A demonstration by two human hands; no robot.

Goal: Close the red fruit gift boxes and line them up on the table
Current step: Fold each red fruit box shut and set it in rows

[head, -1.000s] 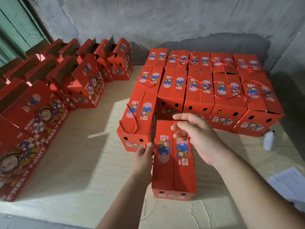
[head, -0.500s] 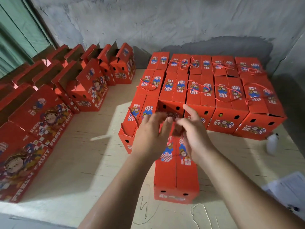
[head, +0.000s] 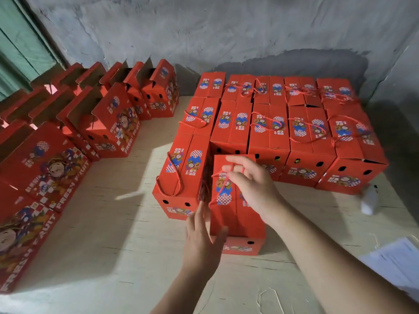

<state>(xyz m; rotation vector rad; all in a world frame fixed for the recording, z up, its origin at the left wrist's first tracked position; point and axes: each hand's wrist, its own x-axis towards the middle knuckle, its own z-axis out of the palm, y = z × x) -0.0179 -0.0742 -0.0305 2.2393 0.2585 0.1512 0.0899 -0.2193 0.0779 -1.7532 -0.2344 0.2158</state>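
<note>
A pale wooden table (head: 108,223) stands against a grey wall (head: 204,30). The nearest closed box (head: 235,214) sits just beside another at the front of the closed rows (head: 283,123) (open boxes (head: 108,123) stand well apart at left). The right hand (head: 251,184) pinches the box's red cord (head: 221,184) above its lid. The left hand (head: 201,241), fingers straight and blurred, lies flat against the box's left side.
</note>
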